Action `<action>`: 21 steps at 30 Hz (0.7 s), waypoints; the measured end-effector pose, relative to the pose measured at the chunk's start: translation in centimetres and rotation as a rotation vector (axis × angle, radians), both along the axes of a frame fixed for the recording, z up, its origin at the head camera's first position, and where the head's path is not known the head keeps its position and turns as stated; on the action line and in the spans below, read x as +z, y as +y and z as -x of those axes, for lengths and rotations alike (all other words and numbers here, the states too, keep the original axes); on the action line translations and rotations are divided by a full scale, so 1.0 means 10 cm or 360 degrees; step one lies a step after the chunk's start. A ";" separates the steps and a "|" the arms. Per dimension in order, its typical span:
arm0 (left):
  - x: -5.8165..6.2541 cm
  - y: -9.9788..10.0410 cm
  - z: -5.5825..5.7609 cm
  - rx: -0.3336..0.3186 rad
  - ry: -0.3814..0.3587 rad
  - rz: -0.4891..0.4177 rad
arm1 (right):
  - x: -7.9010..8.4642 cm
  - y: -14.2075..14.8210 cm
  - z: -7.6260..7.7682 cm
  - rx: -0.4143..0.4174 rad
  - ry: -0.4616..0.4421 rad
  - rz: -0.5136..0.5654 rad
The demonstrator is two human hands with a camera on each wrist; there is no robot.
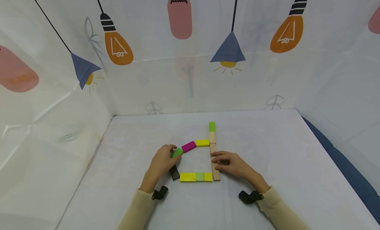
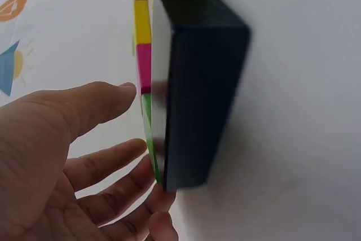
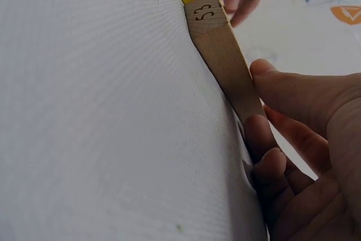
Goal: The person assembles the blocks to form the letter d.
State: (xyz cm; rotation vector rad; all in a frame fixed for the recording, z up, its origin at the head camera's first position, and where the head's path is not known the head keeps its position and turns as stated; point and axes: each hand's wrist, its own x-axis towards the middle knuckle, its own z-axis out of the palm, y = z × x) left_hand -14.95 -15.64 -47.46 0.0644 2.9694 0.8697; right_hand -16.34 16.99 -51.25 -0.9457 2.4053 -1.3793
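Several flat blocks lie on a white table in a ring with one long side. My left hand (image 1: pixel 162 159) is at the green block (image 1: pixel 177 152), its fingertips touching the outer end; the thumb (image 2: pixel 115 97) stays a little off it. A black block (image 1: pixel 174 173) lies just below that hand and looms large in the left wrist view. On the right side my right hand (image 1: pixel 233 163) rests loosely against a long plain wooden block (image 1: pixel 215 174), index finger reaching over it. In the right wrist view the wooden block's end (image 3: pixel 207 18) bears the number 53.
A magenta block (image 1: pixel 189 147) and a yellow block (image 1: pixel 203 143) run along the top. Yellow blocks (image 1: pixel 187 177) flank a light green block (image 1: pixel 200 177) along the bottom. Another green block (image 1: pixel 212 126) tops the wooden line. A printed curtain (image 1: pixel 190 81) surrounds the table (image 1: pixel 267 134).
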 end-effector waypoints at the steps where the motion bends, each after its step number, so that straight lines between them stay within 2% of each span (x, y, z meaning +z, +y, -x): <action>1: 0.01 0.02 0.03 -0.0007 -0.0004 0.0004 | 0.00 0.00 0.00 -0.0002 0.0000 -0.0001; 6: 0.03 0.12 0.16 -0.0040 -0.0059 0.0013 | 0.00 0.01 0.00 -0.0013 -0.0005 -0.0023; 10: 0.03 0.15 0.22 -0.0049 -0.0103 0.0045 | 0.01 0.00 -0.01 -0.0013 -0.0015 -0.0026; 21: 0.05 0.21 0.25 0.0014 -0.0143 0.0137 | 0.01 0.00 -0.01 -0.0030 -0.0046 -0.0031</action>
